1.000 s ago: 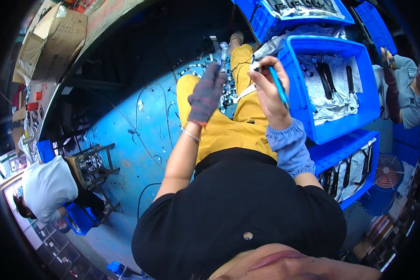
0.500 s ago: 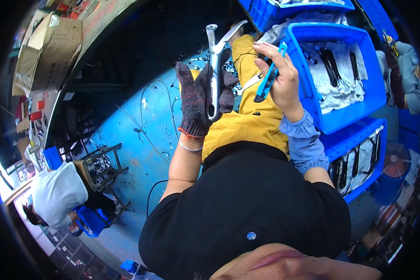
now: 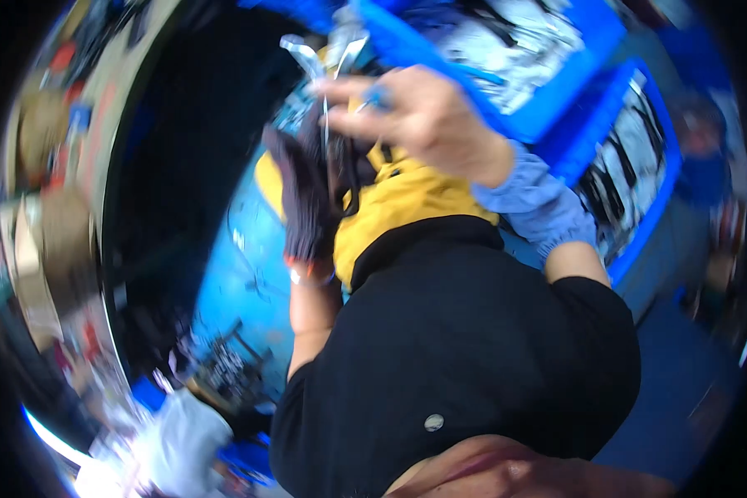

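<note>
My left hand, in a dark knit glove with an orange cuff edge, is closed around a Y-shaped metal tool. The tool's two silver prongs point away from me, and its looped end lies near the glove's wrist. Reaching over from the right, my bare right hand has its fingers at the tool's shaft; blur hides whether they touch it. A blue utility knife is in that hand, mostly covered by the fingers. Both hands are above my yellow trousers.
At the far right, a blue crate holds dark-handled tools on white sheeting. Another blue crate with similar tools stands nearer me. Cardboard boxes line the left. At the lower left, a person in a light top sits near a metal-framed stool.
My right hand has swung left with the knife, from beside the crate to over the tool. My left hand has shifted slightly left and nearer me. The whole view has turned and blurred.
</note>
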Demonstrator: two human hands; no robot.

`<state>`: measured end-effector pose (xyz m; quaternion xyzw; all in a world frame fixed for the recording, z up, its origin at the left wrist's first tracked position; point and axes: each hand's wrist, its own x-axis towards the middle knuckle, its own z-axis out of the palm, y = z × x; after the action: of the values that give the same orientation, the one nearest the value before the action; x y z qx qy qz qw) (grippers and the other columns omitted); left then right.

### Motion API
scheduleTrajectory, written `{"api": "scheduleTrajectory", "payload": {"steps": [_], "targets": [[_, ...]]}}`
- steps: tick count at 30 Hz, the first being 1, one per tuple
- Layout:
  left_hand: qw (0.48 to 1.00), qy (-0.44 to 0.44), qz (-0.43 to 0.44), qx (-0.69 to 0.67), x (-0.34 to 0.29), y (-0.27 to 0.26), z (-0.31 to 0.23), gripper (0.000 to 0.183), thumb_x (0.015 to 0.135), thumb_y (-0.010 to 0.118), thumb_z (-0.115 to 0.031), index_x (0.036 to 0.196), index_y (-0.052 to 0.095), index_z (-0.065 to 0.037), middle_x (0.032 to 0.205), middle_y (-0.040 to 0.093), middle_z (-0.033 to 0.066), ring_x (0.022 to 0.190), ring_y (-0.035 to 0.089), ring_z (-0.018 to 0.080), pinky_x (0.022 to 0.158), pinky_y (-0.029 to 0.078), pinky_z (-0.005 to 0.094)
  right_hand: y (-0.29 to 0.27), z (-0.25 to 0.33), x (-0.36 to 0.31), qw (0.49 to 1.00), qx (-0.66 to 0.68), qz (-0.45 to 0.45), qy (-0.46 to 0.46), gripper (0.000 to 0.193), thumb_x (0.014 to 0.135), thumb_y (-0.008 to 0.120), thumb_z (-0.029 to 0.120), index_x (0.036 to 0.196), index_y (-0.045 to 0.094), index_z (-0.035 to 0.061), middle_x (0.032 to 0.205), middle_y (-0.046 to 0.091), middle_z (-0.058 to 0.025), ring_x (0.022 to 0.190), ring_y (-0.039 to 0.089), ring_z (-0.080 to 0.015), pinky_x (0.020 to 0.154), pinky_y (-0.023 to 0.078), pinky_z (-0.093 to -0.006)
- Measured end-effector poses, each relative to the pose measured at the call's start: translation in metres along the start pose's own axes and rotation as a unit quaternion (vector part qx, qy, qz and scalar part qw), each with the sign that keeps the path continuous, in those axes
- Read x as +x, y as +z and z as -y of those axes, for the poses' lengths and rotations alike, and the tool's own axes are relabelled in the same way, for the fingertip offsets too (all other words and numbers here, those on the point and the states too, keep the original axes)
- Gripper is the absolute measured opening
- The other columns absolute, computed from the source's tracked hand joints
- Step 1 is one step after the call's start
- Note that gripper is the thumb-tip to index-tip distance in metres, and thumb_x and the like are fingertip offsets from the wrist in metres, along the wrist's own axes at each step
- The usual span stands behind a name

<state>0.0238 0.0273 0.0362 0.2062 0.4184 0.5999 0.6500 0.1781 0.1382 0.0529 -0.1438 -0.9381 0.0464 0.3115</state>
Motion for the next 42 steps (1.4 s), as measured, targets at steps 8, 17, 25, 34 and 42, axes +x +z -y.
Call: {"api": "scheduleTrajectory", "payload": {"steps": [8, 17, 25, 34, 42], "targets": [[0.971, -0.094, 0.193, 0.104, 0.025, 0.026, 0.007, 0.094, 0.087, 0.034, -0.072, 0.141, 0.033, 0.004, 0.093, 0.063, 0.0132, 0.060, 0.059, 0.0181, 0.053, 0.046, 0.0257, -0.079, -0.030, -0.116, 0.972, -0.210, -0.007, 0.103, 0.035, 0.067, 0.070, 0.014, 0.101, 0.069, 0.0186, 0.079, 0.064, 0.0009, 0.066, 0.059, -0.0174, 0.062, 0.048, -0.0303], [0.990, -0.140, 0.002, -0.016, 0.065, 0.003, 0.018, 0.065, 0.097, 0.040, -0.051, 0.139, 0.040, -0.001, 0.095, 0.064, 0.0107, 0.064, 0.057, 0.0190, 0.059, 0.049, 0.0277, -0.216, -0.061, -0.329, 0.725, -0.373, 0.045, 0.577, 0.033, 0.073, 0.077, 0.028, 0.102, 0.068, 0.0189, 0.082, 0.068, -0.0104, 0.080, 0.065, -0.0310, 0.067, 0.049, -0.0416], [0.981, -0.166, -0.027, -0.092, 0.086, 0.019, 0.024, 0.057, 0.098, 0.038, -0.048, 0.134, 0.047, -0.004, 0.092, 0.065, 0.0110, 0.066, 0.058, 0.0182, 0.060, 0.048, 0.0271, -0.180, -0.140, -0.248, 0.841, -0.128, -0.104, 0.515, 0.026, 0.087, 0.066, 0.033, 0.086, 0.068, 0.0071, 0.069, 0.063, -0.0141, 0.065, 0.064, -0.0315, 0.057, 0.046, -0.0353], [0.970, -0.124, -0.003, -0.211, 0.070, 0.005, 0.026, 0.054, 0.098, 0.043, -0.043, 0.137, 0.044, -0.005, 0.102, 0.065, 0.0130, 0.076, 0.059, 0.0204, 0.065, 0.050, 0.0296, 0.034, -0.314, -0.143, 0.839, -0.158, 0.354, 0.381, 0.020, 0.085, 0.050, 0.011, 0.101, 0.062, 0.0066, 0.096, 0.068, -0.0170, 0.095, 0.066, -0.0330, 0.073, 0.053, -0.0493], [0.956, -0.094, -0.151, -0.234, 0.060, -0.042, 0.025, 0.051, 0.098, 0.046, -0.040, 0.134, 0.046, -0.004, 0.103, 0.065, 0.0136, 0.076, 0.060, 0.0216, 0.066, 0.051, 0.0312, 0.048, -0.331, -0.153, 0.794, -0.086, 0.369, 0.476, 0.043, 0.074, 0.068, 0.020, 0.111, 0.052, 0.0053, 0.089, 0.065, -0.0214, 0.087, 0.063, -0.0391, 0.076, 0.050, -0.0462]]}}
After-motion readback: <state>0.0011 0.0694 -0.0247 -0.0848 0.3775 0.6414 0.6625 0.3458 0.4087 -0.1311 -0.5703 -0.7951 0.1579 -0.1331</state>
